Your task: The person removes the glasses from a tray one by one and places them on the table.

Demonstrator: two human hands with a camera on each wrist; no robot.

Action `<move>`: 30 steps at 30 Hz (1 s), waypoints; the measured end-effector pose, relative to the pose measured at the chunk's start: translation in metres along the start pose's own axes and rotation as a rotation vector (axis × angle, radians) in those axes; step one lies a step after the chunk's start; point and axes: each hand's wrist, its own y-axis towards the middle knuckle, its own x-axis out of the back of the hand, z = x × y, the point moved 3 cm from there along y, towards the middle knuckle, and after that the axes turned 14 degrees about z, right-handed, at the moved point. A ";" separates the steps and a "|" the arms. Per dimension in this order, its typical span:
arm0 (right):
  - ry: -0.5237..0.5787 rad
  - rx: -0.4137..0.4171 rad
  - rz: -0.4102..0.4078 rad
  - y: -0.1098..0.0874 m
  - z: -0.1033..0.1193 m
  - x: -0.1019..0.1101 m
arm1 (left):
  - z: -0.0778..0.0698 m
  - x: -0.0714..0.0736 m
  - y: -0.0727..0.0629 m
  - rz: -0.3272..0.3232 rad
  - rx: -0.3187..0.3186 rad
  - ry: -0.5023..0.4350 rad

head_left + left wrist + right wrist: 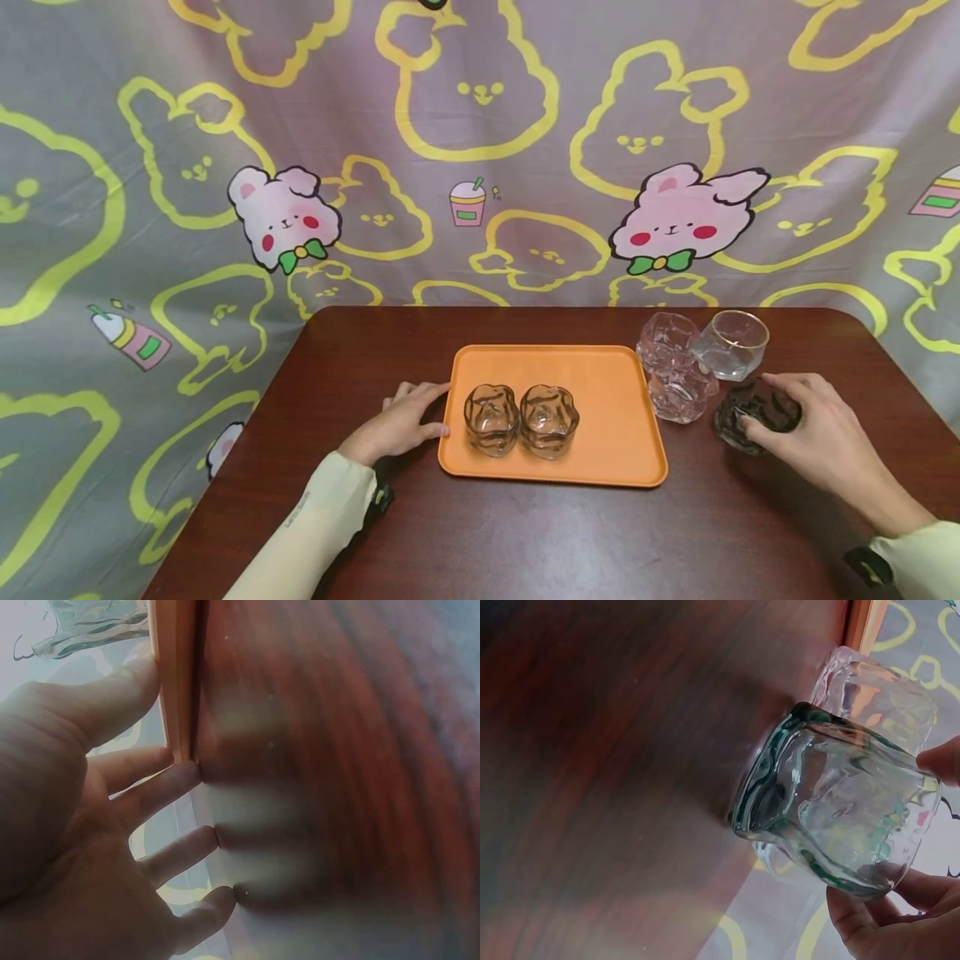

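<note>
My right hand (pixel 832 433) grips a dark-tinted wavy glass cup (pixel 840 802) between thumb and fingers, right of the tray. The cup's base is at or close to the tabletop; I cannot tell whether it touches. At the left, my left hand (pixel 397 423) has its fingers spread and touches the left edge of an orange tray (pixel 611 450). In the left wrist view, the thumb and fingertips (pixel 184 774) meet the tray's rim. Two brown-tinted wavy glass cups (pixel 491 421) (pixel 549 421) stand side by side on the tray's left half.
Two clear pinkish glass cups (pixel 667 342) (pixel 681 393) stand against the tray's right side. Behind the dark cup is a clear glass with a gold rim (pixel 731 346). All are on a dark red-brown wooden table (pixel 525 533), with a patterned curtain (pixel 510 192) behind it.
</note>
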 end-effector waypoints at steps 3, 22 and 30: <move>-0.003 -0.009 0.016 0.003 -0.001 0.000 | 0.000 0.000 0.000 -0.011 -0.012 0.008; 0.049 0.028 0.024 0.012 -0.010 -0.002 | 0.001 0.000 0.001 -0.005 -0.011 0.004; 0.068 0.049 -0.039 0.015 -0.002 0.004 | 0.001 -0.001 0.001 0.001 -0.011 0.003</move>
